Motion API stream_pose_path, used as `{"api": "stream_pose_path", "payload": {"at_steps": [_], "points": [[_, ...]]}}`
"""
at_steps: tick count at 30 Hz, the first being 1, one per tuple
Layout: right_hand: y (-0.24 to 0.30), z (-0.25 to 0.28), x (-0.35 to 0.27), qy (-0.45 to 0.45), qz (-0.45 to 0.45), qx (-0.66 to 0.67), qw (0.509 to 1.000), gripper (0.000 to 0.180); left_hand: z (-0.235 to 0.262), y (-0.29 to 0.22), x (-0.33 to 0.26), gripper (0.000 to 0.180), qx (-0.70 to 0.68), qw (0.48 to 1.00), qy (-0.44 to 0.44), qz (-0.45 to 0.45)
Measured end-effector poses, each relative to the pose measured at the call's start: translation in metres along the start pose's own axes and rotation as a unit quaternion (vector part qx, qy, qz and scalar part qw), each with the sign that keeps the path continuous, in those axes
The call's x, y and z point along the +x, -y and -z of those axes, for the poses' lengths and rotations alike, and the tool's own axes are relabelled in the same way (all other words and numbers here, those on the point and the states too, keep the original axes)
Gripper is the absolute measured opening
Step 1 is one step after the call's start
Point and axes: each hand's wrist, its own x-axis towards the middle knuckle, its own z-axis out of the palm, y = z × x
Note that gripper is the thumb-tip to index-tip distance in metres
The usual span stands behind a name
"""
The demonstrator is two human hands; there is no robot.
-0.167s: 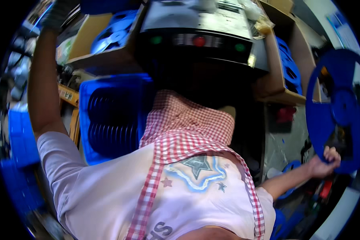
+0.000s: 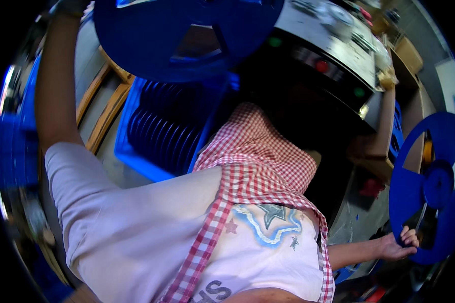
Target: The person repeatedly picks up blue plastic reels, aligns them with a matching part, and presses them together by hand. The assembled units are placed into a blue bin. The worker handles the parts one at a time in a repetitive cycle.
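Note:
My left arm reaches up along the left side, and my left hand (image 2: 68,7) sits at the very top edge, partly cut off. It meets the rim of a large blue reel (image 2: 187,35) held aloft over the crate. My right hand (image 2: 400,243) is low on the right, its fingers curled over the lower rim of a second blue reel (image 2: 429,187) that stands upright. My pale shirt and red checked apron (image 2: 258,166) fill the middle.
A blue crate (image 2: 136,161) with several blue reels stacked on edge lies below the raised reel. A grey machine panel (image 2: 328,40) with green and red buttons is at the upper right. Wooden slats (image 2: 106,106) lie to the left, and cardboard boxes (image 2: 409,55) at the far right.
The upper blue reel has come down and to the right, far into view beside my left hand. My right hand keeps its hold on the other reel.

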Motion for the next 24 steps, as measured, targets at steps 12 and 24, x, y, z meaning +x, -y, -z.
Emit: {"api": "stream_pose_path", "payload": {"at_steps": [12, 24], "points": [[-0.103, -0.018, 0.010, 0.091, -0.151, 0.105, 0.979, 0.026, -0.102, -0.011, -0.183, 0.030, -0.451, 0.721, 0.149, 0.505], [-0.077, -0.045, -0.011, 0.123, -0.130, -0.035, 0.983, 0.027, -0.323, -0.010, -0.304, 0.011, -0.106, 0.861, 0.241, 0.435]]}}
